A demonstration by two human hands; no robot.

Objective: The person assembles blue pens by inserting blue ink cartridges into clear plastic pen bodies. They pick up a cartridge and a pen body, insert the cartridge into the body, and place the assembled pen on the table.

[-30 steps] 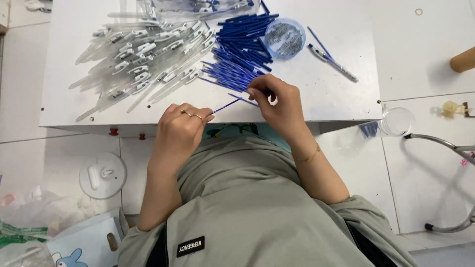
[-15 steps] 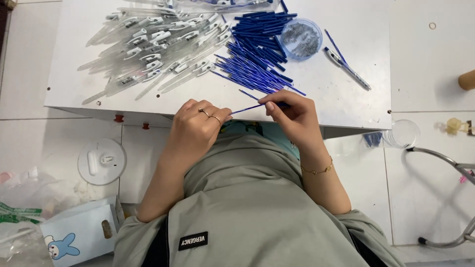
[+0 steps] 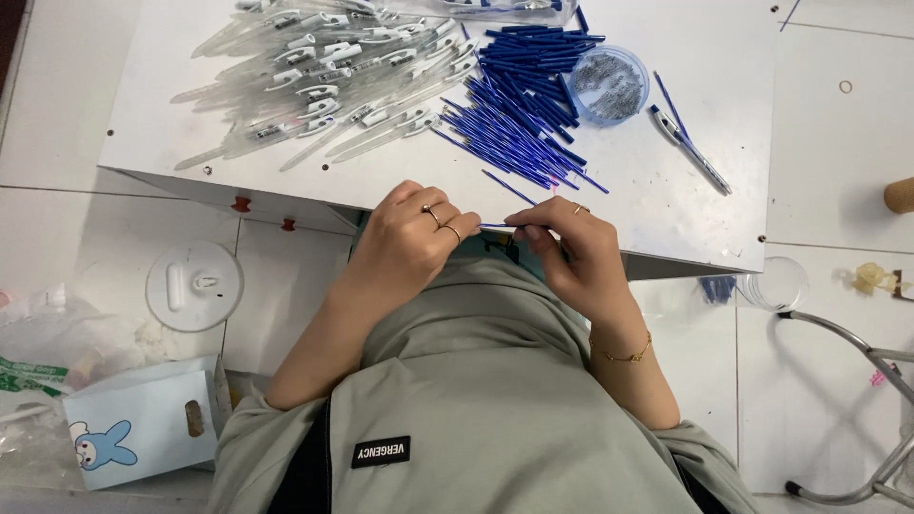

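My left hand (image 3: 414, 238) and my right hand (image 3: 568, 246) meet at the near edge of the white table (image 3: 666, 190), fingertips facing each other. Between them they pinch one thin blue refill (image 3: 492, 226), held level; most of it is hidden inside the hands. Just beyond lies a heap of blue refills (image 3: 519, 119), with one loose refill (image 3: 507, 187) nearest my fingers. A pile of clear pen barrels (image 3: 319, 81) covers the far left of the table. A round blue-tinted dish (image 3: 611, 84) holds small metal springs.
An assembled pen (image 3: 690, 152) lies right of the dish. A clear cup (image 3: 773, 284) with blue refills stands on the floor at right, near a metal chair leg (image 3: 857, 343). A white round lid (image 3: 193, 284), a light-blue carton (image 3: 143, 419) and plastic bags (image 3: 48, 333) lie at left.
Both hands have drawn back from the refill pile to the table's near edge, and the refill between them is drawn further into the hands, with less of it showing.
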